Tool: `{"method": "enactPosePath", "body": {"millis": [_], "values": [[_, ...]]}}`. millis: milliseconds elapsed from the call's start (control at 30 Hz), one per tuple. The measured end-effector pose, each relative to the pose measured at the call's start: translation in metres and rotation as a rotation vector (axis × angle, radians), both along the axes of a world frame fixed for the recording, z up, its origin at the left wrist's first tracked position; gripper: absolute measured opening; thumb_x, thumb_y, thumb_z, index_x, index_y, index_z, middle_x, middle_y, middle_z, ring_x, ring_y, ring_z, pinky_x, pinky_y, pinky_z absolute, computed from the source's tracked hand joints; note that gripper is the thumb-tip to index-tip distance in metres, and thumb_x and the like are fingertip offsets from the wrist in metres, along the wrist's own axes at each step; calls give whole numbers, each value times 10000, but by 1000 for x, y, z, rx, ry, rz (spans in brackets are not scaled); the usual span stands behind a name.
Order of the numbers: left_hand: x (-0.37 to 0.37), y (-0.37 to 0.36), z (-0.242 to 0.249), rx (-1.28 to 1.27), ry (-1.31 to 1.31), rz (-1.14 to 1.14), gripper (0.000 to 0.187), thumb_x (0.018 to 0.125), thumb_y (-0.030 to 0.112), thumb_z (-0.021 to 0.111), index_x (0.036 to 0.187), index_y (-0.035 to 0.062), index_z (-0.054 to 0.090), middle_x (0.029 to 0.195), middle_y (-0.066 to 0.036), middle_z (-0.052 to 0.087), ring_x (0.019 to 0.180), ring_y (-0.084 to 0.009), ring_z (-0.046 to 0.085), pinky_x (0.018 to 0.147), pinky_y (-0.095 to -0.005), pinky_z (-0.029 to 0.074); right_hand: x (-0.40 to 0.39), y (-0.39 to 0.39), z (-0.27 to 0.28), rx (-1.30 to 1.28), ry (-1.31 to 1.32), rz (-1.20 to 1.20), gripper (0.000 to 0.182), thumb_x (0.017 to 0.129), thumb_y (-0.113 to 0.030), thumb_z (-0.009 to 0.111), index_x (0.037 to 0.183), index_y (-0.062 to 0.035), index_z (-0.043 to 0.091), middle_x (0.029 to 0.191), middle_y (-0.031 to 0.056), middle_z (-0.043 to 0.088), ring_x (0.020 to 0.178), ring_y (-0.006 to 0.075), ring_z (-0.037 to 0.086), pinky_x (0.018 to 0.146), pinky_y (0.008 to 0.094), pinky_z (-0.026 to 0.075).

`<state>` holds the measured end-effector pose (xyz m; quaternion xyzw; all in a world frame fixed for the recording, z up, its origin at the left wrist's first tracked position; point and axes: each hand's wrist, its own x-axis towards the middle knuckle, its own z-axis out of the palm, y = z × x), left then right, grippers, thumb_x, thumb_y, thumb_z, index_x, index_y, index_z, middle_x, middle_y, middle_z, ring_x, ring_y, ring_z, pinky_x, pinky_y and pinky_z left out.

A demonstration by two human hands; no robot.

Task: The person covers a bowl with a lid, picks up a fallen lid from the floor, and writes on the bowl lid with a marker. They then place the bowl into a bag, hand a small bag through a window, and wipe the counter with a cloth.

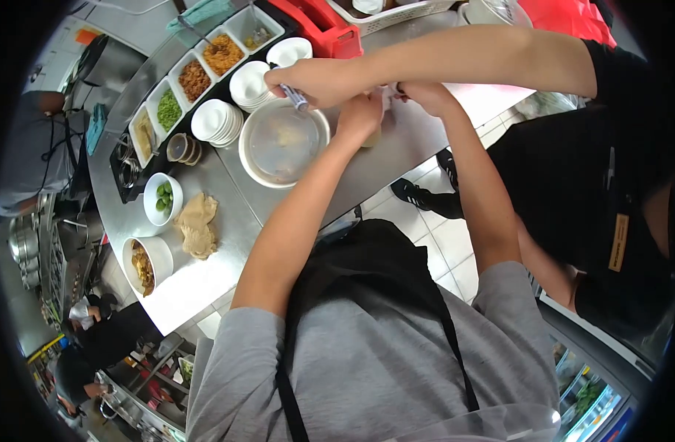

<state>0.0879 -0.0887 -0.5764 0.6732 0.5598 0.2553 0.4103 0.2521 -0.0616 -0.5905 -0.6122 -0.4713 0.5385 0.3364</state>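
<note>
Both my hands are over the steel counter, right of a large round metal bowl [282,144]. My left hand [361,116] has its fingers closed on a thin, whitish plastic bag [387,99]. Close beside it, my right hand [422,97] is closed at the bag's other side; what its fingertips pinch is too small to make out. A pale, yellowish container or bag bottom [372,138] shows below my left hand, partly hidden. Another person's arm reaches across above my hands, and that person's hand [315,81] holds a marker pen [293,97] over the bowl.
White dish stacks [217,121] and food trays [194,79] line the counter's far left. Nearer are a bowl of green pieces [163,199], a brown cloth-like item [198,225] and a bowl of brown food [147,265]. A co-worker in black stands close at right.
</note>
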Motion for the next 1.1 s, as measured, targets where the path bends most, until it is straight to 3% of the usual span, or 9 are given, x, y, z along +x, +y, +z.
{"method": "enactPosePath", "body": {"millis": [133,333,400,467,533,633,867,1033,1100], "values": [[-1,-10,-7,-139,64,10,381,829,243,356,810,-68,576,843,-276,587,841,-377,574,762,-421,421,-4,-2,24,96,6,-94,239,778,-10,483,965,-45,628,878,109,636,784,182,606,670,317,466],[-21,-31,-1,-312,-175,-57,343,843,229,378,914,-28,593,818,-108,604,730,-162,553,641,-282,425,20,32,-15,326,-465,-102,212,814,-46,491,990,-11,603,861,70,603,726,140,538,604,279,447],[-31,-45,11,-390,-358,-35,255,866,182,435,966,-5,577,832,-79,600,757,-117,552,643,-247,430,18,42,-14,38,50,-237,313,760,-58,532,1060,20,573,791,108,623,720,183,598,619,327,474],[-45,-48,9,-351,-418,-13,224,871,166,475,993,1,566,837,-75,603,767,-108,553,659,-241,436,15,41,12,130,-434,-161,329,716,-72,588,1031,23,584,877,136,612,714,224,585,646,326,487],[-59,-51,9,-319,-483,8,207,876,150,515,1020,7,555,842,-72,607,776,-100,554,675,-234,442,-1,37,8,839,-798,-134,311,700,-111,630,992,-8,604,900,127,594,810,263,563,734,348,475],[-78,-50,11,-302,-496,97,218,882,187,560,1022,20,555,848,-67,612,808,-106,564,718,-240,450,-38,11,8,821,-931,289,252,703,-103,637,943,-29,613,922,126,569,918,305,517,805,387,442],[-120,-47,-4,-312,-861,280,223,901,222,535,980,15,509,908,-100,610,800,-145,603,718,-257,476,-56,0,-17,794,-784,135,89,770,-64,598,852,-31,603,920,123,550,906,315,518,776,383,449],[-130,-48,-11,-313,-990,430,198,921,227,493,987,48,438,890,-94,573,772,-169,602,691,-281,489,-88,-44,5,486,-200,-13,190,825,-90,576,993,-23,518,824,123,545,651,226,584,603,329,473],[-132,-47,-15,-230,-949,468,193,932,234,467,995,57,420,883,-92,554,760,-177,600,653,-288,491,-109,-68,16,558,-232,71,196,822,-88,583,995,-24,516,803,111,554,620,200,579,580,319,471]]}}
